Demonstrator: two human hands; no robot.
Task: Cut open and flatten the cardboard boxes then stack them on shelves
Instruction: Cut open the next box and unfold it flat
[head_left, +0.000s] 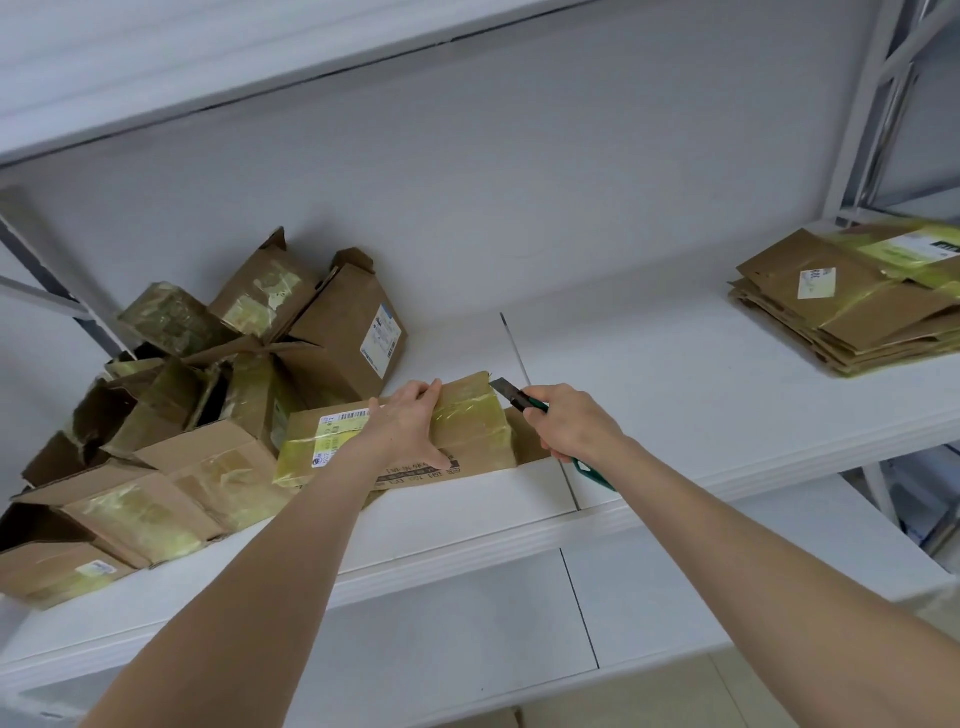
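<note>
The right hand (574, 428) is closed in a fist round the green handle of a utility knife (519, 397). The blade is extended and its tip sits at the far right corner of the box in work (395, 447), at the edge of the yellowish tape (470, 418) that covers that end.

The left hand (410, 423) clamps the same box from above: fingers hooked over the far top edge, thumb pressed against the near face. The box lies on its side on the white shelf (675, 405), near the front lip, between the two hands.

Handling, as judged from its look: the box is probably light and empty, so it will slide under blade pressure unless pinned down. The corrugated walls look stiff along the panels and weak at the creases. The tape is glossy and likely slick, so take hold on bare cardboard, well back from the cutting line. The holding fingers are near the blade, and a slip toward them is the main hazard.

To the left, touching the box, a pile of uncut boxes (218, 395) lies jumbled, several with flaps open. Well apart, at the far right of the shelf, a stack of flattened boxes (852, 312) lies flat.
</note>
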